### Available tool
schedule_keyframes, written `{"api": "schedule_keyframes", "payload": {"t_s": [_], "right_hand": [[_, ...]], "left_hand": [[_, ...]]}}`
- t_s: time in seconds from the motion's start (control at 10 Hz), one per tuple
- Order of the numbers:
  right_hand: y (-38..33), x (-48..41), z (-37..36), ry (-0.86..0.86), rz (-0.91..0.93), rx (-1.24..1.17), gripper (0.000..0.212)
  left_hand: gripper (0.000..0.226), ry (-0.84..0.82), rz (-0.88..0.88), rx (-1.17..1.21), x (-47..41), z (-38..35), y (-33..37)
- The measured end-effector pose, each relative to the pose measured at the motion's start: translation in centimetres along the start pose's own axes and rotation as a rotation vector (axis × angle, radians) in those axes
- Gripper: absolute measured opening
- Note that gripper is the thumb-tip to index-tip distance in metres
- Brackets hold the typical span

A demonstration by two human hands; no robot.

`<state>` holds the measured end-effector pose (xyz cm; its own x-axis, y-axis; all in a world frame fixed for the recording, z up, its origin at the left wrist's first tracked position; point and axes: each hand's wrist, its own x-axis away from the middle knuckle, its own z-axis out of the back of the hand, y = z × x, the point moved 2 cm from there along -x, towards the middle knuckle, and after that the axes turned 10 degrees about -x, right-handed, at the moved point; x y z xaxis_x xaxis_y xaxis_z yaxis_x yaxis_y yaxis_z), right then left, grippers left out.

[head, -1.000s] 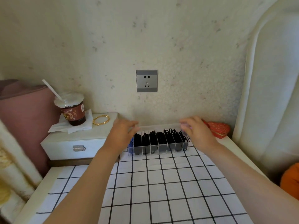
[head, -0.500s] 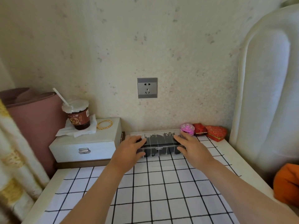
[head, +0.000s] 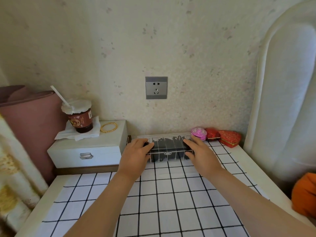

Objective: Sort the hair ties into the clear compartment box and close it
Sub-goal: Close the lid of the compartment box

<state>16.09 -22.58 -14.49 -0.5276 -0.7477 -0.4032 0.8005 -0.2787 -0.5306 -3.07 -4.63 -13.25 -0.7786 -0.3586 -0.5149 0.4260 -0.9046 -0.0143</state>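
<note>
Since a second ago, when we held the lid up at the back of the box, we have lowered it flat, and both our hands have come down on top of it.

Nearest us, our two bare forearms reach forward over a white tablecloth (head: 171, 194) with a black grid. Our left hand (head: 136, 154) lies palm down on the left end of the clear compartment box (head: 168, 147), fingers spread and flat, gripping nothing. Our right hand (head: 201, 153) mirrors it on the right end, equally flat. Pressing at both ends likely seats the lid evenly so the small front latch (head: 168, 153) can catch; we cannot tell whether it has.

Through the clear plastic, black hair ties (head: 177, 140) fill the divided compartments. The box sits near the wall, between a white jewellery case (head: 89, 147) on the left and a pink ornament (head: 199, 133) just beside its right end.
</note>
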Motion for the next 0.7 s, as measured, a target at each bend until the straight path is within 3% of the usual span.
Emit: {"api": "schedule_keyframes", "payload": {"t_s": [0.3, 0.6, 0.7], "right_hand": [[0.1, -3.2, -1.4, -0.057, -0.002, 0.003, 0.054], [0.7, -4.9, -1.6, -0.217, -0.070, 0.117, 0.076], [-0.6, -5.3, -0.1, -0.198, -0.073, 0.071, 0.077]], "left_hand": [[0.050, 0.004, 0.148, 0.005, -2.4, -1.8, -1.0], [0.071, -0.270, 0.158, 0.098, -3.4, -2.3, -1.6], [0.070, -0.229, 0.178, 0.184, -4.0, 0.3, -1.0]]}}
